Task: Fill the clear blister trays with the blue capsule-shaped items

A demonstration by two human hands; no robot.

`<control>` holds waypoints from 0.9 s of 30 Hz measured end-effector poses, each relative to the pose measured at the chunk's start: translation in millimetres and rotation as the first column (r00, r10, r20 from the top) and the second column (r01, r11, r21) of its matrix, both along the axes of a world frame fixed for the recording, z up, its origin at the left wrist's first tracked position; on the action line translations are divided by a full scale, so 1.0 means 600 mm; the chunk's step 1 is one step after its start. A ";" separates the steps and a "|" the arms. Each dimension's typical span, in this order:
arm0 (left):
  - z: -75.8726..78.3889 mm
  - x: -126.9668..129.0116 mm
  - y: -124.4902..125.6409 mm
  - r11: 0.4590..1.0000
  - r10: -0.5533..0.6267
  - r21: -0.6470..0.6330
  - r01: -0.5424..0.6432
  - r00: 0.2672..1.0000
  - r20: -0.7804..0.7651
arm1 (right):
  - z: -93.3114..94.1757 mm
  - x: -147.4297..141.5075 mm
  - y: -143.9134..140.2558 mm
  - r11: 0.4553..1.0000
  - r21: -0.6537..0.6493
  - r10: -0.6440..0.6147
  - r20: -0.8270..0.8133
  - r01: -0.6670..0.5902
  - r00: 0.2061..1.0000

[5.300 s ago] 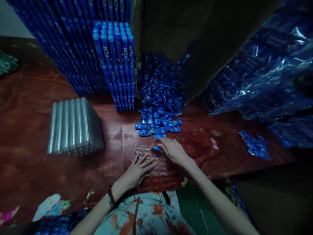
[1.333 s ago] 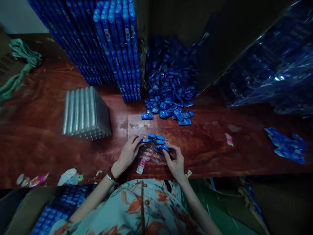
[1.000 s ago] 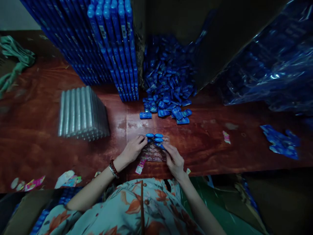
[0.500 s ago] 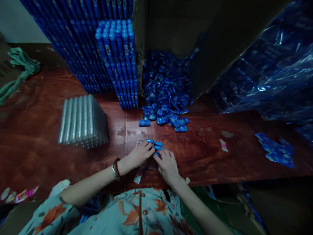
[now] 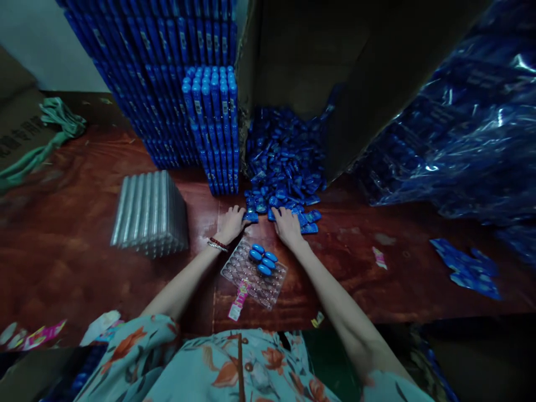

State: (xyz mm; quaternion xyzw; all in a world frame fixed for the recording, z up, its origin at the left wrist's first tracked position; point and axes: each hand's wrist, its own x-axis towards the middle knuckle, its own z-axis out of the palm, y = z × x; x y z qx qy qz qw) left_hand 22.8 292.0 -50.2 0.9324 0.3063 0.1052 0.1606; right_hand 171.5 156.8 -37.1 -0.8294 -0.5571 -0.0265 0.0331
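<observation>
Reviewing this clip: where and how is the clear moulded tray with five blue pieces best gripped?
Probably at its left and right corners, coming in low from both sides. The clear tray lies flat and turned slantwise, with its rim free at both corners; the blue pieces cluster inward, and a pink wrapper crosses the near-left edge.

Blue packets: print too small to read.

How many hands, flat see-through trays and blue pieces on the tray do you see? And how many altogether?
Left hand and right hand: 2
Flat see-through tray: 1
Blue pieces on it: 5
Total: 8
</observation>
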 end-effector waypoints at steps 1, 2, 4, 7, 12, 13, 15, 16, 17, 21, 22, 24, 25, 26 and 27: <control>-0.004 -0.005 -0.001 1.000 -0.006 -0.005 0.006 1.000 0.003 | 0.001 0.001 0.005 1.000 -0.011 0.011 -0.001 -0.011 1.000; -0.010 -0.016 -0.004 1.000 -0.010 -0.009 0.010 1.000 0.006 | 0.000 0.002 0.001 1.000 -0.022 0.020 -0.006 -0.020 1.000; -0.020 -0.053 -0.014 0.999 -0.013 -0.038 0.015 0.999 0.031 | -0.005 0.003 -0.028 1.000 -0.006 0.029 -0.050 -0.029 0.998; -0.031 -0.136 -0.040 0.991 0.021 -0.131 0.006 0.980 0.197 | -0.016 -0.001 -0.115 0.960 0.268 -0.008 -0.274 0.085 0.962; -0.017 -0.242 -0.110 0.972 0.034 -0.230 0.049 0.939 0.344 | -0.016 -0.084 -0.257 0.706 0.551 0.074 -0.683 0.445 0.727; -0.013 -0.246 -0.123 0.964 0.024 -0.257 0.069 0.940 0.341 | -0.015 -0.109 -0.269 0.714 0.545 0.107 -0.706 0.440 0.701; -0.009 -0.237 -0.144 0.948 0.012 -0.303 0.103 0.935 0.354 | -0.016 -0.156 -0.272 0.741 0.564 0.170 -0.683 0.364 0.711; -0.009 -0.226 -0.150 0.944 -0.004 -0.305 0.125 0.929 0.369 | -0.020 -0.174 -0.266 0.748 0.588 0.202 -0.644 0.308 0.738; -0.011 -0.214 -0.154 0.947 -0.034 -0.283 0.153 0.923 0.383 | -0.026 -0.187 -0.257 0.741 0.622 0.234 -0.592 0.253 0.771; -0.020 -0.174 -0.149 0.953 -0.289 0.011 0.303 0.896 0.338 | -0.055 -0.193 -0.230 0.736 0.676 0.321 -0.370 0.016 0.872; -0.021 -0.170 -0.146 0.938 -0.346 0.093 0.335 0.885 0.312 | -0.059 -0.187 -0.228 0.755 0.654 0.334 -0.325 -0.045 0.885; -0.021 -0.170 -0.143 0.897 -0.434 0.214 0.387 0.864 0.256 | -0.059 -0.175 -0.229 0.800 0.582 0.354 -0.268 -0.142 0.896; -0.019 -0.172 -0.143 0.875 -0.467 0.258 0.409 0.855 0.228 | -0.055 -0.169 -0.229 0.819 0.547 0.363 -0.255 -0.176 0.896; -0.018 -0.174 -0.144 0.856 -0.492 0.287 0.430 0.848 0.199 | -0.050 -0.165 -0.229 0.833 0.518 0.367 -0.251 -0.196 0.896; -0.016 -0.177 -0.145 0.840 -0.513 0.303 0.449 0.840 0.177 | -0.044 -0.161 -0.227 0.844 0.494 0.370 -0.252 -0.210 0.894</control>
